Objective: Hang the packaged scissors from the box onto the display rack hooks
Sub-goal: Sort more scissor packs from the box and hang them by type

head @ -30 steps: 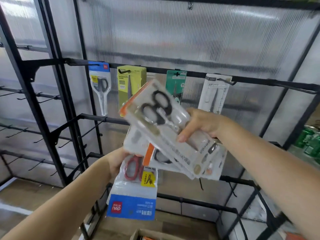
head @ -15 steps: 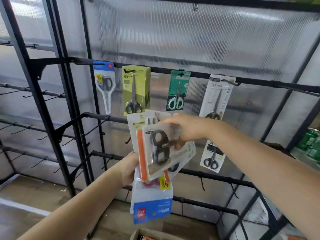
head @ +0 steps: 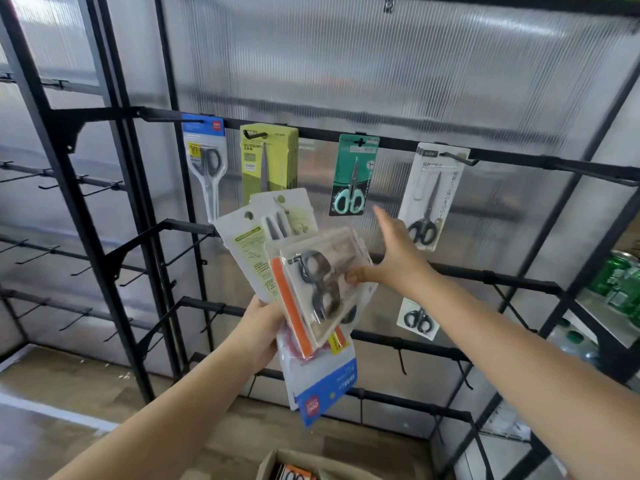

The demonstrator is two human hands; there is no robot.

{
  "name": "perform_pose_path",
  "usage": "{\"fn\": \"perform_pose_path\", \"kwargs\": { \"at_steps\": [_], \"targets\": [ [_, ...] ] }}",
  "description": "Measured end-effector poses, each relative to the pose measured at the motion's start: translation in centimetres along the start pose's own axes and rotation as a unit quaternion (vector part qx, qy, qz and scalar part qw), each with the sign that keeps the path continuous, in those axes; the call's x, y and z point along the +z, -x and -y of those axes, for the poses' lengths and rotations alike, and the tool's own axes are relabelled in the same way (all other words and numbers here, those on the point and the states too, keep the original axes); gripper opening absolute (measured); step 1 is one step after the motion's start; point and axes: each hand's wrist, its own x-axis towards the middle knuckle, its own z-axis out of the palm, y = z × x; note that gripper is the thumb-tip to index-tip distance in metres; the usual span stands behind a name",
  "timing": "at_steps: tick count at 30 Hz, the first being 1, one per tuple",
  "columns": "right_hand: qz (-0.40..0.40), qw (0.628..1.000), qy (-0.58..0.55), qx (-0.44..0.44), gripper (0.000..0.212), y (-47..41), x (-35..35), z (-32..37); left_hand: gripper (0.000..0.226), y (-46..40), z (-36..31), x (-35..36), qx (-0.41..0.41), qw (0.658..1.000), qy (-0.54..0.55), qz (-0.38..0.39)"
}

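My left hand [head: 263,327] is shut on a fanned stack of scissors packages [head: 249,251], the lowest one with a blue base [head: 325,389]. The front package [head: 318,289] is clear, with black-handled scissors and an orange strip. My right hand [head: 394,258] is at its right edge, fingers spread and pointing up, with the thumb touching the package. On the display rack's top bar [head: 519,157] hang a blue-topped pack [head: 206,157], a yellow-green pack [head: 268,161], a teal pack [head: 353,174] and a white pack [head: 433,195]. A small pack [head: 417,318] hangs lower.
The cardboard box [head: 277,462] sits open on the wooden floor at the bottom edge. Bare hooks [head: 83,192] line the rack section to the left. More bare hooks hang on the lower bars [head: 464,372]. Green cans [head: 620,282] stand on a shelf at the right.
The front package has swung down onto the stack in my left hand. My right hand, which gripped it before, has spread its fingers and slid to its right edge.
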Motion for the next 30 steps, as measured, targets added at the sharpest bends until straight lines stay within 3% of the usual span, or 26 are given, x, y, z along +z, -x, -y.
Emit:
{"fn": "perform_pose_path", "kwargs": {
  "at_steps": [3,7,8,10,11,13,17,19,21,23,26,30],
  "targets": [
    [-0.030,0.995,0.016,0.093,0.124,0.4,0.8,-0.9,0.032,0.5,0.0,0.9,0.030,0.999,-0.006,-0.027],
    [0.096,0.973,-0.009,0.210,0.116,1.1,0.9,-1.2,0.036,0.6,-0.1,1.8,0.064,0.998,0.009,-0.028],
    [0.155,0.954,-0.089,0.242,0.113,1.0,1.1,-1.3,0.035,0.4,-0.1,2.1,0.073,0.997,0.009,-0.031],
    [0.230,0.880,-0.345,0.232,0.093,1.1,2.1,-1.2,0.027,0.2,-0.1,2.6,0.097,0.995,0.012,-0.021],
    [0.216,0.843,-0.448,0.205,0.079,1.1,2.5,-1.2,0.025,0.0,-0.1,2.9,0.105,0.994,0.013,-0.012],
    [0.152,0.809,-0.540,0.177,0.062,1.3,2.8,-1.1,0.026,-0.2,-0.4,3.1,0.110,0.994,0.007,0.019],
    [0.113,0.822,-0.524,0.191,0.040,1.9,2.9,-1.0,0.016,-0.4,-0.6,2.5,0.059,0.995,0.007,0.079],
    [0.101,0.831,-0.516,0.181,0.040,2.1,3.1,-1.1,0.026,-0.4,-0.8,1.9,0.025,0.996,0.018,0.087],
    [0.073,0.844,-0.513,0.140,0.038,2.2,3.5,-0.9,0.020,-0.3,-1.2,1.7,0.005,0.993,0.048,0.110],
    [0.024,0.844,-0.520,0.128,0.031,2.2,3.7,-0.6,0.011,-0.3,-1.5,1.6,-0.041,0.990,0.112,0.073],
    [-0.026,0.858,-0.501,0.111,0.012,2.0,3.9,-0.5,0.063,-0.5,-1.8,1.4,-0.078,0.970,0.228,0.035],
    [-0.020,0.867,-0.486,0.107,0.012,2.3,4.5,-0.4,0.078,-0.6,-2.1,2.2,-0.097,0.979,0.182,0.009]
  ]
}}
